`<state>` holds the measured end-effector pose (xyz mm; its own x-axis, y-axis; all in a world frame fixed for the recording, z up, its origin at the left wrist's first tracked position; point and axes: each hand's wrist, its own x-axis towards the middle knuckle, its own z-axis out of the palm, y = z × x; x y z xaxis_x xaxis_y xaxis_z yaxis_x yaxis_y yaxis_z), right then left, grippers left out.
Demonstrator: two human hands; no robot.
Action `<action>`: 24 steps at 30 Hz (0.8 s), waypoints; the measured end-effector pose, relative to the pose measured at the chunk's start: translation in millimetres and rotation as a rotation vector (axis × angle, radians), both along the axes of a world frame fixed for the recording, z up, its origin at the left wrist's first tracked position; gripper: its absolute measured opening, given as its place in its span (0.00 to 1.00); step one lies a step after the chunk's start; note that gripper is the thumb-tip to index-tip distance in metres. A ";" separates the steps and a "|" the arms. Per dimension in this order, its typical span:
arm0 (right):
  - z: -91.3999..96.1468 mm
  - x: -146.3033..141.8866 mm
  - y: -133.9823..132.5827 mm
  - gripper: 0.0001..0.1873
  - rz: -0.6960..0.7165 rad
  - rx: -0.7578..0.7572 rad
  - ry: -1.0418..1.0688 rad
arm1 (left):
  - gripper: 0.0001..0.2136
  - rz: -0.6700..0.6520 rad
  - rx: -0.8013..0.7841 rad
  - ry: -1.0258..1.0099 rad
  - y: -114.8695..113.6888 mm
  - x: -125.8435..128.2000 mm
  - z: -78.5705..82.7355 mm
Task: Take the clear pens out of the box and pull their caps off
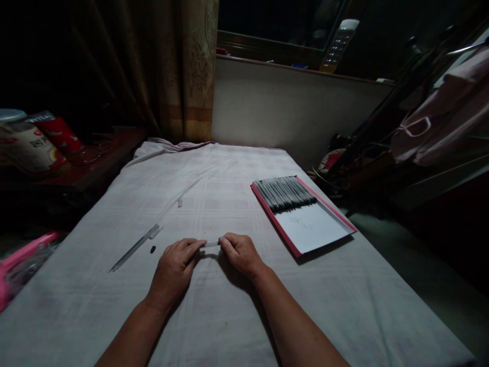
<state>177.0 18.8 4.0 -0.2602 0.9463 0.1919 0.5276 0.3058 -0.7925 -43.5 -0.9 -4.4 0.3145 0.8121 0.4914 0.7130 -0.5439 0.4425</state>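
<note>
Between my two hands stretches a clear pen barrel (212, 244), held just above the cloth. My left hand (176, 266) pinches its left end with thumb and fingers, while my right hand (240, 254) is closed around the right end; the fingers hide both ends. To the left lies a slim pen part (133, 248), dark and pointed toward me. A clear pen cap (156, 232) rests against its far end. Near my left hand sits a small black plug (153, 249). Farther up is a short clear piece (180, 203).
A shallow red-edged box (275, 229) at the right holds a row of clear pens with black ends (284, 193) on its far half. Pale checked cloth (229, 331) covers the table. A pink basket (26, 260) stands at left, jars (30, 148) behind it.
</note>
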 end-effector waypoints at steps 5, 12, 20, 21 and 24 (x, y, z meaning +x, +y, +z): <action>1.9 -5.8 1.6 0.20 -0.062 -0.054 0.035 | 0.14 -0.006 0.046 -0.026 2.6 0.9 1.2; 5.3 8.1 -0.4 0.09 0.051 -0.042 0.065 | 0.14 -0.105 -0.056 0.067 12.7 15.5 8.5; -5.2 64.4 6.8 0.15 -0.291 -0.008 0.202 | 0.18 0.466 -0.291 0.382 88.0 -14.3 54.0; -5.5 65.7 7.2 0.16 -0.303 -0.004 0.221 | 0.18 0.516 -0.307 0.403 98.8 -16.9 56.0; -4.7 63.4 7.0 0.15 -0.312 0.002 0.238 | 0.18 0.605 -0.377 0.458 126.0 -18.1 57.1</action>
